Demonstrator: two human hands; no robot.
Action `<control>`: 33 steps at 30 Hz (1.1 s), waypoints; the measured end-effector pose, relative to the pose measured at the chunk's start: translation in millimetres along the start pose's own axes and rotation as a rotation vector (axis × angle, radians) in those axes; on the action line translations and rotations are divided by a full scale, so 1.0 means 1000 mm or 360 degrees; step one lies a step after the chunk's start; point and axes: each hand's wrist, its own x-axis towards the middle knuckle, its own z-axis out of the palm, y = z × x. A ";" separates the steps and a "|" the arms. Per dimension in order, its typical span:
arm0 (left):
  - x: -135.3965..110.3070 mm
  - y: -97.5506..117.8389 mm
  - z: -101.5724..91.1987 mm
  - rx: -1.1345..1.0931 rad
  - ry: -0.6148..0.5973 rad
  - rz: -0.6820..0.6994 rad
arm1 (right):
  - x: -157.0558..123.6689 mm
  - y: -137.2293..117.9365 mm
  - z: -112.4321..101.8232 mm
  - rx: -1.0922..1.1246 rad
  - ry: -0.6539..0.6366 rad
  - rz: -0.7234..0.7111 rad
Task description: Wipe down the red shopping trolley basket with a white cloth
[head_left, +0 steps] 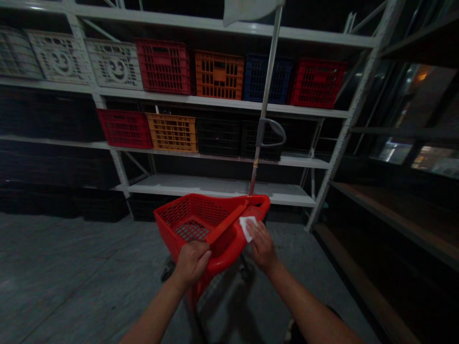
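Note:
A small red plastic shopping cart (222,260) stands on wheels in front of me, its lattice basket facing away to the left. My left hand (193,260) is wrapped round the cart's near left rim. At the right side of the handle, my right hand (261,241) presses a white cloth (247,228) against the red plastic. Part of the cloth lies hidden under the fingers. A metal pole (267,91) with a grey loop grip (274,133) rises from the cart's far right corner, and a pale flag (251,10) hangs at its top.
White metal shelving (222,184) spans the back, holding red, orange, blue, white and black crates, such as an orange crate (219,75) and a yellow crate (172,133). Brown shelves (398,210) run along the right. Grey floor (71,267) extends to the left.

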 end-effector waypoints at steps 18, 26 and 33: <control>-0.001 -0.009 -0.020 -0.0149 -0.0295 -0.0119 | -0.027 -0.076 0.051 0.0476 0.0344 0.0801; 0.006 -0.007 -0.047 -0.0057 -0.0541 -0.0229 | 0.034 0.048 0.005 0.0030 0.0098 0.0804; 0.027 0.086 -0.052 0.0413 -0.0527 -0.0808 | 0.036 -0.009 -0.004 0.0107 0.0124 0.0197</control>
